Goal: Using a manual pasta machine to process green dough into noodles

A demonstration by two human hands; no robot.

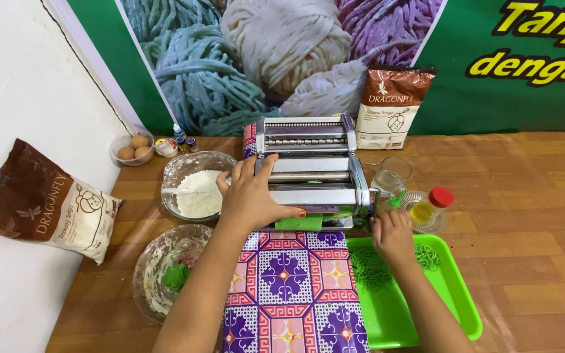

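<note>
A silver pasta machine (312, 168) stands on a wooden table, on a purple and pink patterned cloth (292, 287). My left hand (253, 195) lies flat on the machine's left front, fingers spread, the thumb near a green dough sheet (299, 222) coming out below the rollers. My right hand (392, 235) is closed on the machine's crank handle (395, 198) at its right side. Just under that hand, a green tray (452, 287) holds cut green noodles (371, 268).
A glass bowl of flour (197, 186) and a used glass bowl with a green dough lump (168, 271) sit on the left. Eggs in a bowl (132, 149), flour bags (50, 206) (390, 108), an empty glass (392, 175) and an oil bottle (429, 206) stand around.
</note>
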